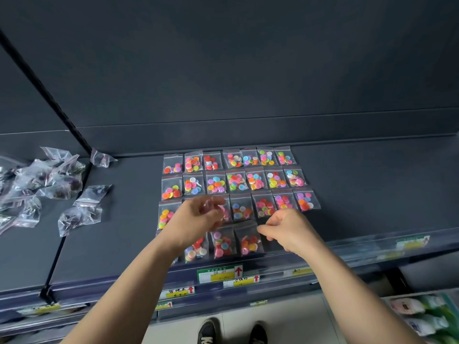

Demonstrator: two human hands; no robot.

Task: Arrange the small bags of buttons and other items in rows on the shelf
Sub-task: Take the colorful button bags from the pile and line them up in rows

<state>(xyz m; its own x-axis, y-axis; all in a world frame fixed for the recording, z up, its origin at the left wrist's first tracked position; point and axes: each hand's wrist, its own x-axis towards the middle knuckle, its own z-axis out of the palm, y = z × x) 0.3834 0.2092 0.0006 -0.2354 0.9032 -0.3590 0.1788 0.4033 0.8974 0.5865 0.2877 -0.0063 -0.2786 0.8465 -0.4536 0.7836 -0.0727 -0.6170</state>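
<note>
While your left hand (198, 216) pinches a blurred small clear bag of pink buttons (219, 207) over the third row, your right hand (288, 230) curls its fingertips (261, 228) at the top corner of the clear bag of orange and red buttons (249, 242), last in the front row on the dark grey shelf (360, 194); whether they pinch it is unclear.

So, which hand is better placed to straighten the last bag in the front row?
The right hand: its fingers curl at the top right corner of the last bag. The left hand is further left and seems to hold another bag, blurred.
</note>
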